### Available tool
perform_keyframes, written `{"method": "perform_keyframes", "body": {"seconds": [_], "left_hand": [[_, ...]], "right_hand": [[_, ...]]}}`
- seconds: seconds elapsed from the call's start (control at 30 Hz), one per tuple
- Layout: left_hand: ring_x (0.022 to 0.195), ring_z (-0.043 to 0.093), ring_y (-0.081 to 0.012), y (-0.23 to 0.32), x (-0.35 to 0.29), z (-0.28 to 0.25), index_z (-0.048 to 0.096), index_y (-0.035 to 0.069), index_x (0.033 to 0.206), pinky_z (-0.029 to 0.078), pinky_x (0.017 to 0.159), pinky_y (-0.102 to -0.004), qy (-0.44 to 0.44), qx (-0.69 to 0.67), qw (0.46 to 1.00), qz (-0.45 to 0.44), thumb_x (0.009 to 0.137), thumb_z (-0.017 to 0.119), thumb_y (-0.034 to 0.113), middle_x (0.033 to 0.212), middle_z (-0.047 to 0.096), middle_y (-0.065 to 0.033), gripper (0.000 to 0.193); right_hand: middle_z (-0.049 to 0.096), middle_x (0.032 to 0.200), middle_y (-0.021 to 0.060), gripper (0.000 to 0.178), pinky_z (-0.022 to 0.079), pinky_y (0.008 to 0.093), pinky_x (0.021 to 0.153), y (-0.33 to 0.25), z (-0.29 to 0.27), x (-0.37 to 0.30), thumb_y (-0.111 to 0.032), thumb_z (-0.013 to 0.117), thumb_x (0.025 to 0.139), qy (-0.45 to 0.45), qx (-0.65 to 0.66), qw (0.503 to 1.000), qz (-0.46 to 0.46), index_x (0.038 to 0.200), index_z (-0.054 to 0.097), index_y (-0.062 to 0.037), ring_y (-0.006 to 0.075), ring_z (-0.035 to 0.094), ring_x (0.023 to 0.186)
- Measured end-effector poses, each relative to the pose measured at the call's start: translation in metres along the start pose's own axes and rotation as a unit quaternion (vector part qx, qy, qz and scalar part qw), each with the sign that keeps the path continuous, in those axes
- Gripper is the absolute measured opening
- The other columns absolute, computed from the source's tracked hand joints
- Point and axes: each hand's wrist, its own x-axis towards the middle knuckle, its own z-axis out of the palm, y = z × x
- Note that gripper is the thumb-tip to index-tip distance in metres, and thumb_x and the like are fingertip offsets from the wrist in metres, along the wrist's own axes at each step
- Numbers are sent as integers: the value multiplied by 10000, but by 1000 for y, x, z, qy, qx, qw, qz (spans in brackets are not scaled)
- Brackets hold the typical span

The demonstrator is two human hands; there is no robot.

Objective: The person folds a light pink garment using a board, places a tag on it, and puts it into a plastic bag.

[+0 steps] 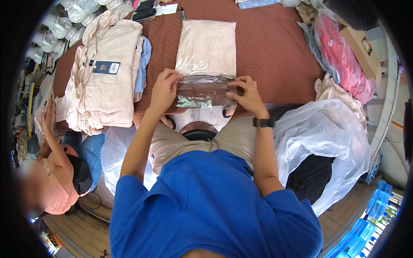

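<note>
A folded beige garment (211, 47) lies flat inside a clear plastic bag on the brown-covered table in front of me. The bag's loose plastic end (200, 92) extends toward me, over the table's near edge. My left hand (165, 88) has its fingers bent in at the left side of this plastic, by the garment's lower corner. On the opposite side my right hand (247, 94), below a dark wristwatch (263, 123), pinches the plastic edge between thumb and fingers.
To the left lies a stack of beige clothes (105, 86) with a dark tag (106, 67). A large translucent bag (327, 137) holding dark cloth stands at my right. Bagged red clothing (342, 56) sits at the far right. Another person (56, 172) works at the left.
</note>
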Motion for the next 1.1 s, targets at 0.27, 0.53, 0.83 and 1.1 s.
{"method": "perform_keyframes", "body": {"seconds": [0.27,0.53,0.83,1.1], "left_hand": [[962,593,-282,-32,-19,-29,634,51,1219,487,857,-352,-37,-99,988,-113,833,651,-41,1105,605,-122,397],[1001,583,-296,-22,-8,-8,643,55,1175,485,883,-384,-19,-133,988,-78,811,720,22,1141,593,-116,374],[961,607,-287,-29,-10,-6,685,13,951,496,839,-380,16,-85,995,58,815,720,11,1007,659,-97,140],[964,601,-291,-16,-11,-15,687,6,900,492,829,-372,13,-77,994,75,789,730,-2,985,677,-90,119]], "right_hand": [[643,1017,71,488,483,320,839,22,-17,-9,70,675,803,40,48,996,68,1241,666,-144,197,581,905],[563,1079,87,439,441,394,884,7,6,-17,5,701,802,93,-20,995,-24,1210,692,-156,286,522,955],[575,1213,81,325,439,390,910,15,12,-16,-18,711,817,113,13,993,-30,1118,733,-139,268,528,992],[577,1215,69,301,434,403,915,3,6,-20,10,699,802,78,5,997,-8,1057,749,-141,265,543,1000]]}}
